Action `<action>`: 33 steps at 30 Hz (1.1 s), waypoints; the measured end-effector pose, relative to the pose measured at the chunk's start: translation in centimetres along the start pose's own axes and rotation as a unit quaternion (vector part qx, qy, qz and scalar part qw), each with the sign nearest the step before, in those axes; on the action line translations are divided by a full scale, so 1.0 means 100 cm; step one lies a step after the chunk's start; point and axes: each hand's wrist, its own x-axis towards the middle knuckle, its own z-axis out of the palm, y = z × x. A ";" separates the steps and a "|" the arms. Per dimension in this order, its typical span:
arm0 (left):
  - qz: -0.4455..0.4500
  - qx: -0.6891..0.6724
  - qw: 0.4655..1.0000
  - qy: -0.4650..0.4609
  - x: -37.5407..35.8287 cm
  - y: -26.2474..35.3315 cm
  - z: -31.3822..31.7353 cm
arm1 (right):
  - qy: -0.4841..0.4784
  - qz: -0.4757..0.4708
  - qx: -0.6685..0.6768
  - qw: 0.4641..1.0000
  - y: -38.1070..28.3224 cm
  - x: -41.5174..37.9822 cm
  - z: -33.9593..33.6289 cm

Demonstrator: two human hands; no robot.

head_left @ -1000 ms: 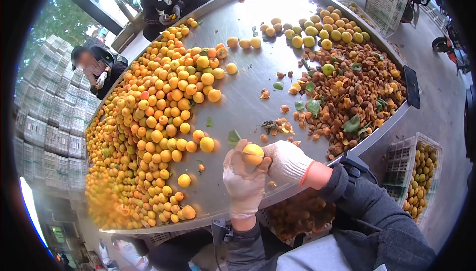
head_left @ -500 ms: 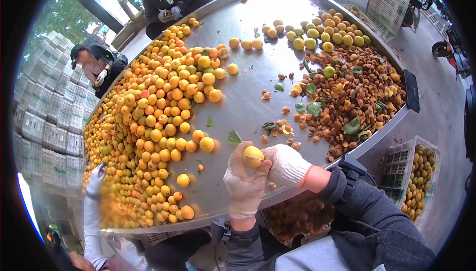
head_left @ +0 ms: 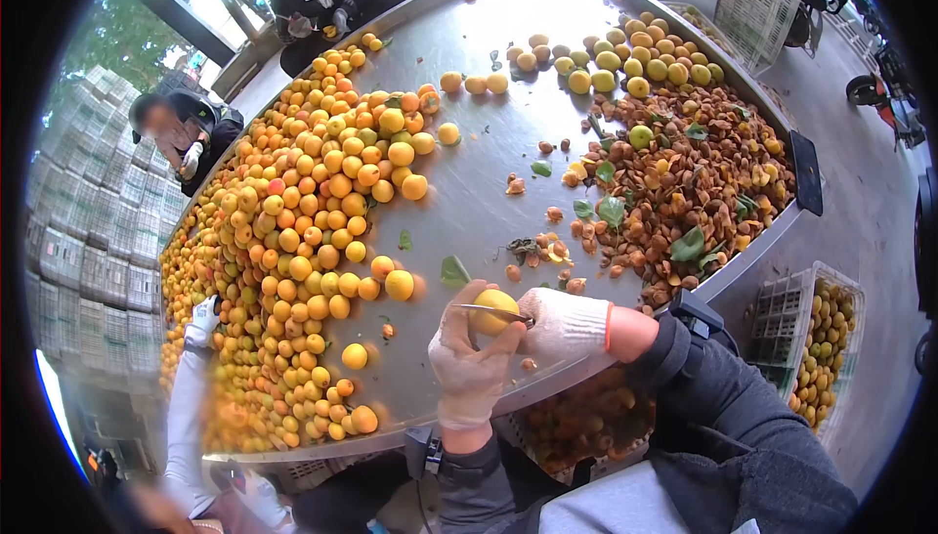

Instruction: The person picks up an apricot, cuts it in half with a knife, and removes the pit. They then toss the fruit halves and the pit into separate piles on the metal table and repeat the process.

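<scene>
My left hand (head_left: 467,375), in a pale work glove, closes round a yellow apricot (head_left: 495,299) above the near edge of the metal table. In my gloved right hand (head_left: 569,324) is a small knife (head_left: 496,312), its thin blade lying across the apricot's near side. Most of the knife's handle is hidden by the fingers. Just behind my left hand, a green leaf (head_left: 455,271) lies on the tabletop. Pits and scraps (head_left: 537,251) are scattered beyond my hands.
A broad heap of apricots (head_left: 313,202) covers the table's left side. Brown pits (head_left: 699,182) are piled at the right. Crates of fruit (head_left: 821,353) stand below the right edge. Two people work across the table; another person's gloved hand (head_left: 202,322) reaches in at left.
The knife blade has turned and now shows more plainly across the apricot. Both my hands have shifted slightly. The co-worker's gloved hand at left has moved up and right onto the heap.
</scene>
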 end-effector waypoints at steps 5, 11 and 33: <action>-0.088 -0.268 0.959 -0.032 0.004 0.003 0.002 | -0.034 0.013 0.022 0.999 -0.004 -0.001 -0.006; -0.139 -0.296 0.944 0.046 0.012 -0.024 -0.012 | 0.091 0.023 0.070 0.993 -0.021 -0.033 -0.039; -0.209 -0.322 0.916 0.120 0.005 -0.009 0.003 | -0.113 0.075 0.179 0.974 -0.028 -0.043 -0.036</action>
